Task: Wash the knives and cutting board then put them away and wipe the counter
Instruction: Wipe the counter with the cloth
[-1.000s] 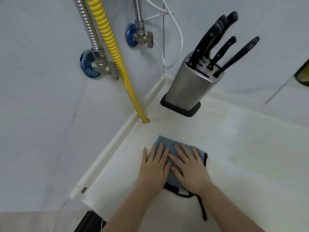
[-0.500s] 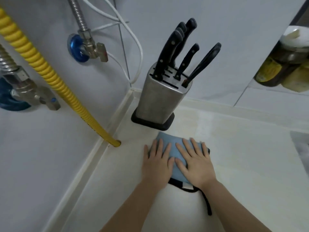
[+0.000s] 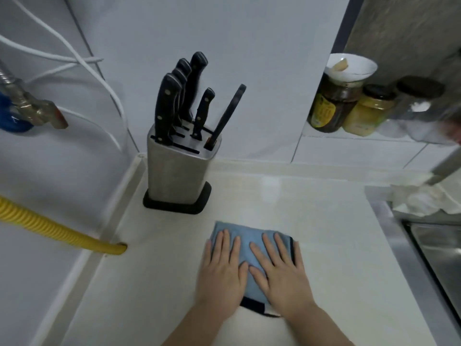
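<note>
**Wipe pass working along the counter, knives already parked**

Head view: both hands and the folded blue microfibre cloth with black edging (image 3: 245, 248) have slid right along the pale glossy counter (image 3: 324, 233) over the last second. They started near the yellow corrugated hose (image 3: 50, 232) at the left wall; now they sit in front of and to the right of the brushed-steel knife block with black base (image 3: 178, 168). I read that as the corner strip being done and the stroke heading toward the steel sink (image 3: 439, 248) at right.

Black-handled knives (image 3: 184, 96) are slotted upright in the block, so that part looks finished. Cutting board isn't in frame, can't tell where it went.

Left hand (image 3: 222, 268): flat, fingers (image 3: 225, 242) straight and slightly apart, pressing the cloth's left half. Right hand (image 3: 282, 273): same, palm down, fingers spread on the right half. Neither grips anything, just pressing down on the cloth.
</note>
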{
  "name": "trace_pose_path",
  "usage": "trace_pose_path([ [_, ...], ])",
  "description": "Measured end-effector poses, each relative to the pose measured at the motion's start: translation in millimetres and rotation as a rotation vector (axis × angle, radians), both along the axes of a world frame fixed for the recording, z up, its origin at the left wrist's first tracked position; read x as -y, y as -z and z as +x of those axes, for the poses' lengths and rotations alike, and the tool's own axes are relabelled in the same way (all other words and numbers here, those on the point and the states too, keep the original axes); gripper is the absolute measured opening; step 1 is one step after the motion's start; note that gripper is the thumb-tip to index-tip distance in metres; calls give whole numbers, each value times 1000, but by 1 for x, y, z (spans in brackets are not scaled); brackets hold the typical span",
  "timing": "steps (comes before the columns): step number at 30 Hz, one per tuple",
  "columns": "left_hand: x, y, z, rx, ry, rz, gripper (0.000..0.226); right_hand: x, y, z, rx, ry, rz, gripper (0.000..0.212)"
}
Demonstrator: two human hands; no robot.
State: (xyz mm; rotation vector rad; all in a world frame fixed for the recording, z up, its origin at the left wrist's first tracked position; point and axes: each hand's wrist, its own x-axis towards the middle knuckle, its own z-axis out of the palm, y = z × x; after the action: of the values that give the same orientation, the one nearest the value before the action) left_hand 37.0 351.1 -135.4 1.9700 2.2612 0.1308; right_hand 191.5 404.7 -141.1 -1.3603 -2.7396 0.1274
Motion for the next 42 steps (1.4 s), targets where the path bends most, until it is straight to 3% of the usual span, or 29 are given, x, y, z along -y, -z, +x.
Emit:
trace_pose_path([
  [6,-102,2,-12,-30,-87,31,57,-102,-6,-26,97,64,-54,63],
  [11,-170,4,2,-98,-129,6,59,-167,-4,-17,28,83,-72,84],
  [15,-187,4,27,-102,-109,8,55,-189,-3,7,41,98,-91,71],
  [18,-178,2,38,-113,-39,-29,56,-173,-3,25,26,129,-107,60],
  [22,-136,4,67,-113,-28,-27,63,-133,-7,59,25,102,-105,77],
  [26,-80,9,97,-63,-49,-58,58,-89,-7,94,46,44,-100,79],
  [31,-4,9,151,-33,-60,-74,61,-20,-4,144,50,23,-47,59],
  [35,45,9,205,-14,8,-70,53,36,-7,205,24,-15,-30,54],
  [38,41,5,232,22,22,-102,60,42,-12,235,13,-29,-19,53],
  [42,-11,4,245,12,43,-50,57,-14,-9,245,32,63,-39,53],
])
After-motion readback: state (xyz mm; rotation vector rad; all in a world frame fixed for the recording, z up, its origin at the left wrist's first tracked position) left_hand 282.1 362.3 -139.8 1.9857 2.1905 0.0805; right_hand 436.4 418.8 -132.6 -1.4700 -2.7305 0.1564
